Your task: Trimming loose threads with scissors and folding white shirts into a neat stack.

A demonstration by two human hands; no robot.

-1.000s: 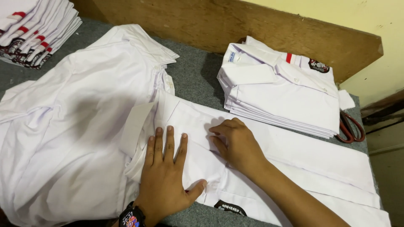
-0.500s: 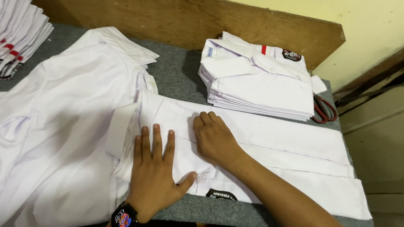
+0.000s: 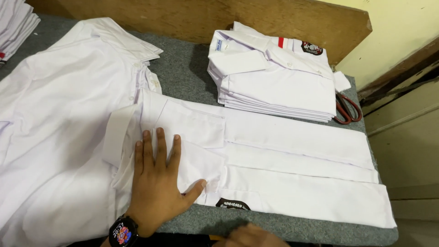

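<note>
Head view: left hand (image 3: 157, 183) fingers flat on white shirt (image 3: 274, 160); right hand (image 3: 249, 235) fingers unclear.

The left hand (image 3: 157, 180) lies flat, palm down, fingers spread and pointing away, thumb out to the right, while the right hand (image 3: 249, 235) shows only partly at the bottom edge.

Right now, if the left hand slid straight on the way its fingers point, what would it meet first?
The left hand lies flat on the folded white shirt, fingers pointing up-frame. It would likely cross the shirt's far edge onto the grey table cover.
</note>
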